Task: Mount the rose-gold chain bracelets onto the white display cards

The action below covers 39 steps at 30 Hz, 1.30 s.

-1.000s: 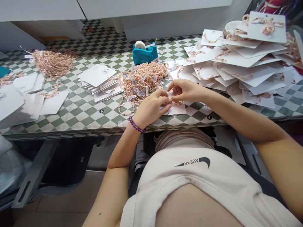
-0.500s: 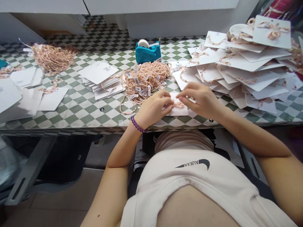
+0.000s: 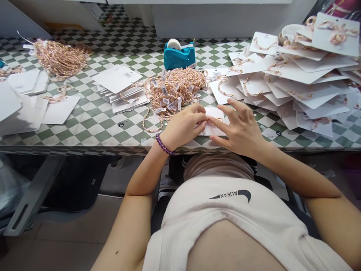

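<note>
A small white card (image 3: 216, 111) lies at the table's front edge under both my hands. On it is a pink and gold beaded bracelet, mostly covered by my fingers. My left hand (image 3: 184, 124), with purple beads round its wrist, has its fingers pinched on the bracelet at the card's left side. Over the card's right side is my right hand (image 3: 239, 128), fingers spread, its index fingertip meeting the left fingers. Just behind the left hand sits a heap of tagged beaded bracelets (image 3: 176, 88).
A teal tape dispenser (image 3: 179, 58) stands behind the heap. Carded bracelets (image 3: 301, 71) are piled high at right. White cards (image 3: 117, 79) are stacked left of the heap; a bundle of beaded strands (image 3: 60, 58) lies farther left. The table edge (image 3: 84, 149) runs before me.
My right hand has turned and spread its fingers, its index fingertip moving left to the left fingers. The left hand stays pinched at the card. The view has shifted slightly.
</note>
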Each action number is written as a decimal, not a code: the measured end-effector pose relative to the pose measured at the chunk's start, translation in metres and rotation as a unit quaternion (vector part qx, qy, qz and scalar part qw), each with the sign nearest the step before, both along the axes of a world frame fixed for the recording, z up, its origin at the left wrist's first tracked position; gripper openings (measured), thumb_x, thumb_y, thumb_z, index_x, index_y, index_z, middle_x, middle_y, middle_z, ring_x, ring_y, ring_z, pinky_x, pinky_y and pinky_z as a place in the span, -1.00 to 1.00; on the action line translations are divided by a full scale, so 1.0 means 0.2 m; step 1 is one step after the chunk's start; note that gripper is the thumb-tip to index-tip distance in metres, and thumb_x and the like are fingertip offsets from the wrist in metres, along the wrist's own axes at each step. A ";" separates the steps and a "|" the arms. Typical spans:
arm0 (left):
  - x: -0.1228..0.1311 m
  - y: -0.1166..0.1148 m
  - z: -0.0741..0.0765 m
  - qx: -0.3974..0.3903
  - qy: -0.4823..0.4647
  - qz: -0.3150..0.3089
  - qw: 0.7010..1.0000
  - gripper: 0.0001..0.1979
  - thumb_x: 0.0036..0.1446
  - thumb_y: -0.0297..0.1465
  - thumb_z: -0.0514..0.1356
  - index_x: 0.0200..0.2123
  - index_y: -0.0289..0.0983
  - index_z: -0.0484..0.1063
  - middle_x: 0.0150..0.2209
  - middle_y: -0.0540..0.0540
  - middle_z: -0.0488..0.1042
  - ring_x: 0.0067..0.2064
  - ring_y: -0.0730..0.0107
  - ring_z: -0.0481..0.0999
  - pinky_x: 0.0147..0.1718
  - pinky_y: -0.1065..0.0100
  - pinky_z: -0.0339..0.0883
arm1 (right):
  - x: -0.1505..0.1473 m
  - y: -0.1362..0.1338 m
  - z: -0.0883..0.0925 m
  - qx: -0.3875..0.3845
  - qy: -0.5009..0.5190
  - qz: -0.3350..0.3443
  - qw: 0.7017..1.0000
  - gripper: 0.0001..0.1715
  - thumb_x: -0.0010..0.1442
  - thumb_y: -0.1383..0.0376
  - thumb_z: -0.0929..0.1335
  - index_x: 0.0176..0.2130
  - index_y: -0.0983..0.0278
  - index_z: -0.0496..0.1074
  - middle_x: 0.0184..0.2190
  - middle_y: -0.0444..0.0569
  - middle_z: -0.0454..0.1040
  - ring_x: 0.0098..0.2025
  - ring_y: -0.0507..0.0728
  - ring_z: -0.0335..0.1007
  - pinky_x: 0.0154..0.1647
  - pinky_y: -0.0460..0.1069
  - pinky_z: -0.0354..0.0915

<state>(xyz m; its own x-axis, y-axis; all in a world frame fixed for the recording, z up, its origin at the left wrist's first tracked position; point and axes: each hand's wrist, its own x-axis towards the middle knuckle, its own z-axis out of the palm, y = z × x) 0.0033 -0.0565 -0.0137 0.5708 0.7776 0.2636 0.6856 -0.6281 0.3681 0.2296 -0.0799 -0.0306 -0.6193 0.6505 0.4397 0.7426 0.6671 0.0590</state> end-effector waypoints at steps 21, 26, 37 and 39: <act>0.00 0.00 0.01 0.002 -0.023 -0.016 1.000 -0.69 0.37 -0.37 0.05 -0.13 -0.31 0.61 0.02 -0.22 0.53 -0.03 0.19 0.57 -0.05 0.23 0.46 | 0.01 0.00 0.02 -0.089 0.008 0.042 0.995 -0.52 0.36 -0.02 0.31 0.16 0.06 0.50 0.34 0.03 0.25 0.44 0.46 -0.03 0.43 0.42 -0.02; 0.00 0.00 0.01 0.006 -0.030 -0.016 0.999 -0.69 0.35 -0.40 0.06 -0.11 -0.31 0.61 0.03 -0.22 0.53 -0.02 0.20 0.57 0.00 0.21 0.46 | 0.03 0.03 0.01 -0.129 0.025 0.053 0.990 -0.55 0.34 -0.01 0.34 0.10 0.08 0.56 0.33 0.06 0.25 0.48 0.51 -0.09 0.45 0.39 0.04; 0.02 0.02 -0.02 0.063 -0.027 -0.041 0.997 -0.70 0.34 -0.44 0.09 0.03 -0.23 0.56 0.04 -0.20 0.54 0.03 0.19 0.55 0.06 0.15 0.44 | 0.05 0.05 0.03 -0.183 0.016 0.063 0.981 -0.54 0.34 0.03 0.35 0.15 0.07 0.54 0.40 0.06 0.18 0.51 0.53 -0.15 0.42 0.47 0.05; 0.02 0.02 -0.02 0.080 -0.013 -0.042 0.996 -0.74 0.33 -0.42 0.11 -0.08 -0.22 0.60 0.04 -0.19 0.55 0.02 0.19 0.55 0.05 0.15 0.44 | 0.05 0.05 0.03 -0.180 0.014 0.070 0.981 -0.55 0.36 0.03 0.33 0.15 0.07 0.54 0.39 0.05 0.20 0.50 0.53 -0.14 0.41 0.47 0.07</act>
